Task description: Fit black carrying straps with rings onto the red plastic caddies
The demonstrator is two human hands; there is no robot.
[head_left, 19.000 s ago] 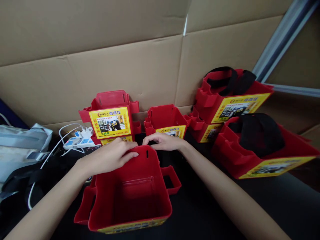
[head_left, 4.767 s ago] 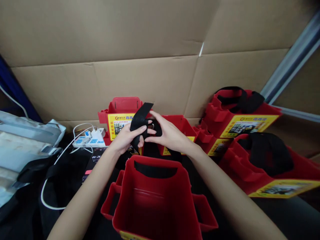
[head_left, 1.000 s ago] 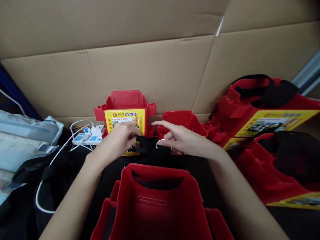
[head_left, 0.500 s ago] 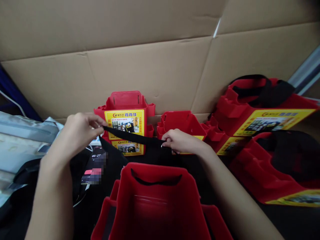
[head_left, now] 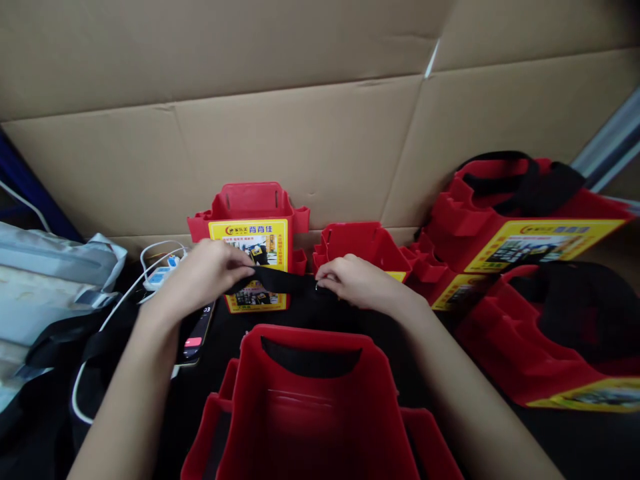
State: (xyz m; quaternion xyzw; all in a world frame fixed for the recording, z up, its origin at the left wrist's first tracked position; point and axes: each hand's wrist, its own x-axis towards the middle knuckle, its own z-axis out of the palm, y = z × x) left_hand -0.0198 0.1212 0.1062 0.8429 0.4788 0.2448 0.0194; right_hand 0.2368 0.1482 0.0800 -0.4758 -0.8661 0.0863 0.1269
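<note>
A black webbing strap (head_left: 275, 280) stretches between my two hands, beyond the nearest red plastic box. My left hand (head_left: 217, 267) pinches its left part between thumb and fingers. Closed on the strap farther right is my right hand (head_left: 353, 280), with a small shiny bit, perhaps metal, at the fingertips. The open red box (head_left: 320, 427) stands right below, with side pockets at left and right. A black band (head_left: 310, 358) passes across the inside of its far wall. Where the strap's ends run is lost against the dark surface.
Labelled red boxes (head_left: 250, 200) stand stacked against the cardboard wall (head_left: 300, 147). More red boxes with black straps (head_left: 530, 333) sit at right. A phone (head_left: 197, 333), a white power strip (head_left: 157, 277) with cables and a pale plastic-wrapped bundle (head_left: 55, 280) lie at left.
My left hand has moved right along or with the strap, closer to my right hand. My right hand has shifted slightly left. The band inside the box shows wider.
</note>
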